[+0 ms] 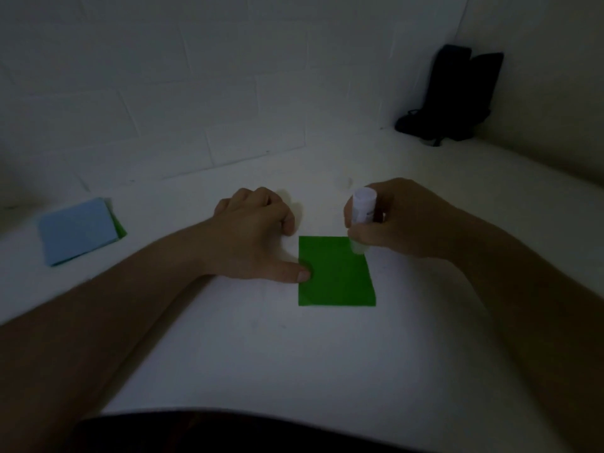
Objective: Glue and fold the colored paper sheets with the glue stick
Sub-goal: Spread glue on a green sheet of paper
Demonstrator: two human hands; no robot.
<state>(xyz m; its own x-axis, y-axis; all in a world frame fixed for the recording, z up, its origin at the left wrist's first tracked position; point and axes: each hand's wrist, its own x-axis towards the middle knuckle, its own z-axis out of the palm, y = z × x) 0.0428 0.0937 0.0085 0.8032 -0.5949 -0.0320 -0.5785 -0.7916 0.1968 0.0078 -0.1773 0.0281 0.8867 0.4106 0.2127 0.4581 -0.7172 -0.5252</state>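
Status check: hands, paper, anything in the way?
Right hand grips glue stick, tip on green paper. Left hand thumb pins its edge. Nothing in the way.

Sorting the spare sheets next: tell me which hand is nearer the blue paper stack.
Left. The left hand lies between the blue paper stack and the green sheet; the right hand holds the glue stick beyond the sheet.

Open white table (261, 354) nearer the person than both hands, paper stack (80, 230) well left of the left hand (255, 233), dark bag (454, 96) far beyond the right hand (398, 220), wall close behind both hands.
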